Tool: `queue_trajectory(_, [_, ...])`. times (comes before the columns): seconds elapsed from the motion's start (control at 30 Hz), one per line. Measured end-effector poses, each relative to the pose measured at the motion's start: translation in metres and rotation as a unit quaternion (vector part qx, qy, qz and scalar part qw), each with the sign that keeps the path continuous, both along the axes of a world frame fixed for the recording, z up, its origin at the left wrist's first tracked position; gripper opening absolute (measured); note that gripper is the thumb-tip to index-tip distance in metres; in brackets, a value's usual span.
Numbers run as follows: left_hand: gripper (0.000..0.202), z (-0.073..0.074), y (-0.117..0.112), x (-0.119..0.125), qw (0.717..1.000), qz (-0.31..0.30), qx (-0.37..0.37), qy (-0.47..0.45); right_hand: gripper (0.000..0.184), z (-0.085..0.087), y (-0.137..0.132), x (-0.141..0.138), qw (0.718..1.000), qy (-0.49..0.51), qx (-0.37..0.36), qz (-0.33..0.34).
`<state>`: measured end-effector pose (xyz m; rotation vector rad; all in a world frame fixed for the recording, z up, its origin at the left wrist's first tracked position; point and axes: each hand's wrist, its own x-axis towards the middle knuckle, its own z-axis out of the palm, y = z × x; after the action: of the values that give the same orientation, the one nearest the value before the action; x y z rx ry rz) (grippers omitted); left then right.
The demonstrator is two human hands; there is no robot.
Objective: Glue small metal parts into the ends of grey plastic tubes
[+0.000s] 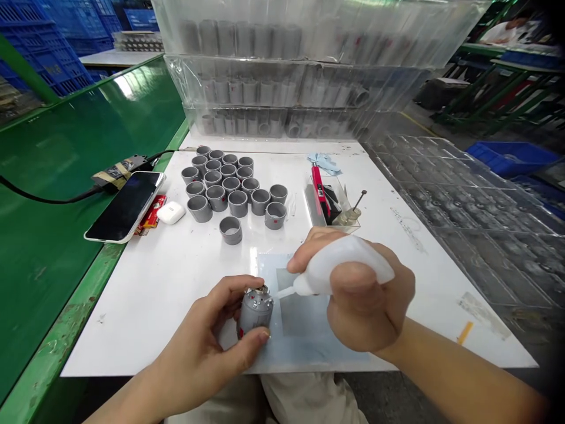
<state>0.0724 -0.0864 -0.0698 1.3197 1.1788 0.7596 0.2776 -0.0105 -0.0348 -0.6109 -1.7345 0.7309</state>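
My left hand (pixel 220 335) grips a small grey cylindrical motor (pixel 256 312) near the table's front edge, thumb low on its side and index finger on top. White and metal bits show on the motor's upper end. In my right hand (pixel 371 300) is a white squeeze bottle (pixel 348 262), tipped sideways with the thumb pressed on it. Its thin nozzle points left, with the tip close to the motor's top edge; whether they touch I cannot tell. Under both hands lies a pale blue mat (pixel 304 347) with a darker rectangle.
Several grey rings (pixel 238 203) stand upright beyond the hands. A clear box (pixel 311 203) holds a red cutter (pixel 320 191) and a small jar (pixel 348 217). At left are a phone (pixel 126 206) and white case (pixel 171 212). Stacked plastic trays (pixel 273 123) rise behind.
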Motion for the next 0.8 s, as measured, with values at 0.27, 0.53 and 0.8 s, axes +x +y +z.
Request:
queue_trajectory(0.27, [0.039, 0.0023, -0.0005, 0.0006, 1.0, -0.008, 0.002, -0.008, 0.045, -0.0023, -0.003, -0.0085, 1.0, 0.015, -0.018, -0.005])
queue_trajectory(0.53, [0.039, 0.0019, 0.0001, 0.0013, 1.0, -0.011, 0.013, -0.002, 0.045, -0.0013, -0.0018, -0.009, 0.999, 0.018, -0.029, -0.001])
queue_trajectory(0.8, [0.04, 0.0016, 0.0, 0.0004, 1.0, -0.009, 0.005, 0.002, 0.045, -0.0022, -0.0002, -0.0069, 1.0, 0.013, -0.007, 0.014])
